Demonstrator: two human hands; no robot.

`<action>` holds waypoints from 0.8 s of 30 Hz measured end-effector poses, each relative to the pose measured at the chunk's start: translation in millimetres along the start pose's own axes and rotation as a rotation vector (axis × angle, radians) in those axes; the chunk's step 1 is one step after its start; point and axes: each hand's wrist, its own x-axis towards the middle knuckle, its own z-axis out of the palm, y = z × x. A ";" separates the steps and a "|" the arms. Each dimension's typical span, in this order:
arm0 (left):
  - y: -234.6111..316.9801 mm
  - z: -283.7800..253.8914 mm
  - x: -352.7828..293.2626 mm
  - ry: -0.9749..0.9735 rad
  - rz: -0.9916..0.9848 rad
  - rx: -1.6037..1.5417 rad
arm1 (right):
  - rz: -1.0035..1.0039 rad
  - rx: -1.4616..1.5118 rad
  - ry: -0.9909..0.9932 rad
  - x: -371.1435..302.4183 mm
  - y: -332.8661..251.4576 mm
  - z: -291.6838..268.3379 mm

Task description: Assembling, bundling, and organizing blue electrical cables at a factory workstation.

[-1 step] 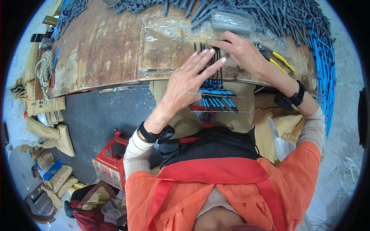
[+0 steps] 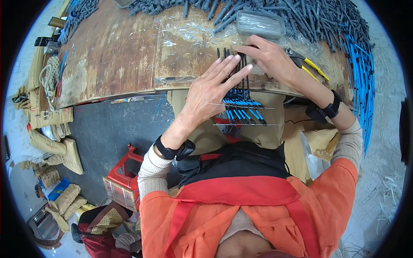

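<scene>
My left hand (image 2: 211,84) lies flat with its fingers stretched over a row of thin black rods (image 2: 245,81) at the table's front edge. Beyond the edge, toward my lap, the row continues as blue-and-black pieces (image 2: 244,114), crossed by two thin metal wires (image 2: 269,125). At the rods' far ends is my right hand (image 2: 269,58), its fingers bent and its fingertips close together against the rods. What lies between those fingertips is too small to make out. Yellow-handled pliers (image 2: 307,64) rest beside the right wrist.
Many dark grey plastic parts (image 2: 301,17) are heaped along the far side of the wooden table (image 2: 116,56). A clear box (image 2: 260,23) holds thin transparent pieces, with more scattered nearby. Long blue rods (image 2: 363,86) hang off the right edge. A red stool (image 2: 124,170) stands below left.
</scene>
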 end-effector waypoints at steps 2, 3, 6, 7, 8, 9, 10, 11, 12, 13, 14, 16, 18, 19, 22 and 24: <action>-0.2 3.3 -0.4 0.019 0.006 -0.006 | -0.001 -0.003 -0.009 1.7 -0.1 0.3; 0.0 3.8 -0.4 0.027 0.009 -0.010 | 0.000 -0.006 -0.018 2.3 -0.2 0.7; -0.4 4.1 -0.2 0.023 0.006 -0.002 | -0.006 -0.019 -0.028 3.2 0.2 1.8; -0.5 3.9 -0.1 0.022 0.005 0.002 | -0.017 -0.031 -0.028 3.9 0.5 1.7; -0.9 4.2 -0.3 0.022 0.004 0.000 | -0.027 -0.043 -0.027 4.5 0.7 1.5; -1.3 4.7 -0.8 0.019 0.007 0.014 | -0.027 -0.042 -0.029 4.9 0.6 1.1; -1.7 5.2 -1.3 0.017 0.011 0.028 | -0.021 -0.026 -0.037 5.1 0.1 0.4; -1.9 5.3 -1.9 0.014 0.014 0.042 | -0.016 -0.011 -0.046 5.2 -0.5 -0.2; -1.7 5.1 -1.9 0.015 0.014 0.041 | -0.010 0.004 -0.054 5.0 -0.8 -0.4; -1.1 4.3 -1.7 0.010 0.011 0.036 | -0.010 0.004 -0.055 5.3 0.1 0.2; -0.4 3.4 -1.5 0.004 0.008 0.032 | -0.026 0.007 -0.039 6.2 2.1 1.6; 0.2 3.0 -1.4 0.000 0.005 0.028 | -0.059 0.014 -0.007 7.1 4.6 4.1; -1.1 3.1 -1.5 0.026 0.008 0.040 | -0.064 0.010 0.002 8.3 2.9 5.2; -1.3 3.0 -1.6 0.039 0.010 0.046 | -0.068 0.008 0.010 8.8 1.8 5.4; 0.6 2.9 -1.0 0.022 0.006 0.034 | -0.045 0.018 0.014 7.6 -1.7 6.9; 0.4 3.4 -2.2 0.014 0.005 0.031 | 0.018 0.049 -0.001 5.8 -5.0 8.3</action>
